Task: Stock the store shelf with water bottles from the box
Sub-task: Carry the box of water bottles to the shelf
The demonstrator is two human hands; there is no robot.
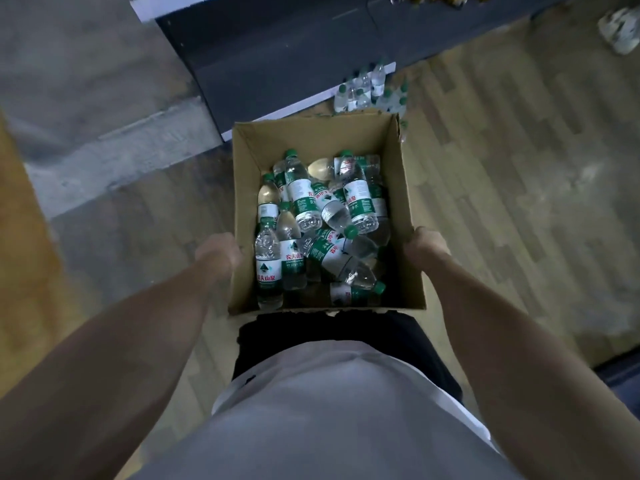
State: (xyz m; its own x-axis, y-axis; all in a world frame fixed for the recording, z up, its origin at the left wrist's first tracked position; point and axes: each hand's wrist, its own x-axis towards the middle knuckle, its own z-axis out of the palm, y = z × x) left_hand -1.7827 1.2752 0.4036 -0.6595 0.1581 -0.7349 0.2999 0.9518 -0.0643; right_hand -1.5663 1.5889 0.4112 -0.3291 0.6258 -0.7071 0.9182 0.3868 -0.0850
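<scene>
You hold the cardboard box [401, 188] at centre frame, left hand [218, 252] and right hand [424, 245] against its sides; your fingers are hidden, so their state cannot be told. Water bottles [311, 220] lie jumbled inside; more bottles [370, 90] stand by the dark shelf [277, 57] above.

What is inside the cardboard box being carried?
The cardboard box holds a loose pile of green-capped water bottles lying crisscrossed. Its floor and any lower bottles are covered by the pile.
</scene>
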